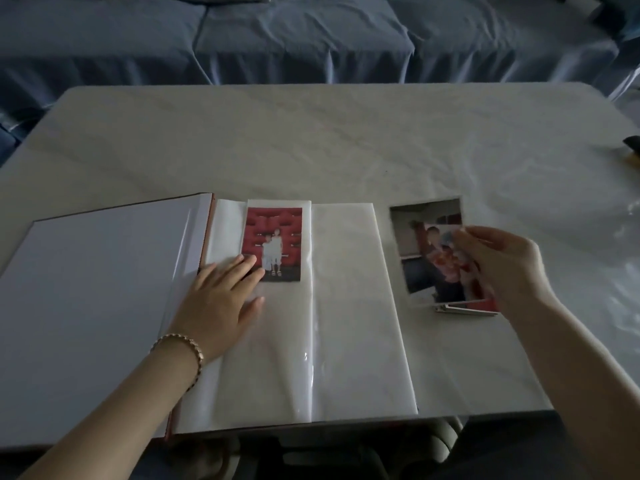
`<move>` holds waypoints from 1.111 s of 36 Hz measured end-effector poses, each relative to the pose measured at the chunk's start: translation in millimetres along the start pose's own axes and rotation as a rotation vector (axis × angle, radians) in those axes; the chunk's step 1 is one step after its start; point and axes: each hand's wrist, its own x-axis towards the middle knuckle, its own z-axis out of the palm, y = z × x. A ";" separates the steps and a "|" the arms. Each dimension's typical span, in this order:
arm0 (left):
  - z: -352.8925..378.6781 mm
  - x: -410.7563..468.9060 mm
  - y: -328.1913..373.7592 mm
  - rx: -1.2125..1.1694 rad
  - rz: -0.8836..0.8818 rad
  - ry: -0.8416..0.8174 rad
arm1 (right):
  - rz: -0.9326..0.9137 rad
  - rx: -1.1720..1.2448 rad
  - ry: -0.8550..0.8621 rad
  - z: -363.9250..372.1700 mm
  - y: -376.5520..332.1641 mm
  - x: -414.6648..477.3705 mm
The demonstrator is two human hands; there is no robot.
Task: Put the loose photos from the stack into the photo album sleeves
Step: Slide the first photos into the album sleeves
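The photo album (346,306) lies open on the table, its cover (97,299) folded out to the left. One photo with a red background (273,233) sits in the top left sleeve. My left hand (221,299) rests flat on the page, fingertips touching that photo's lower left corner. To the right of the album lies the stack of loose photos (415,244). My right hand (498,265) pinches the top photo (446,258) of the stack, raising its right side.
The pale marble-look table (311,140) stretches behind the album. A blue covered sofa (311,39) stands beyond it. A dark and yellow object (633,147) shows at the right edge. Clear plastic film (588,220) wrinkles over the table's right side.
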 end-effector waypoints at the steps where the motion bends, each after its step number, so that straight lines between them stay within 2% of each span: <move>1: 0.1 -0.1 -0.1 -0.008 0.002 0.005 | -0.034 -0.029 -0.017 9.2 -1.6 -7.6; 9: 1.5 -1.4 -3.2 -0.033 0.041 0.046 | -0.318 -0.201 -0.190 56.3 2.1 -67.9; 17: 3.6 -1.7 -4.4 -0.043 0.041 0.051 | -0.396 -0.271 -0.248 68.4 6.2 -84.1; 27: 6.8 -0.9 -5.6 -0.032 0.038 0.049 | -0.538 -0.344 -0.210 63.6 2.8 -84.7; 40: 4.7 -1.3 -4.2 -0.020 0.038 0.043 | -0.570 -0.308 -0.207 64.4 1.6 -88.8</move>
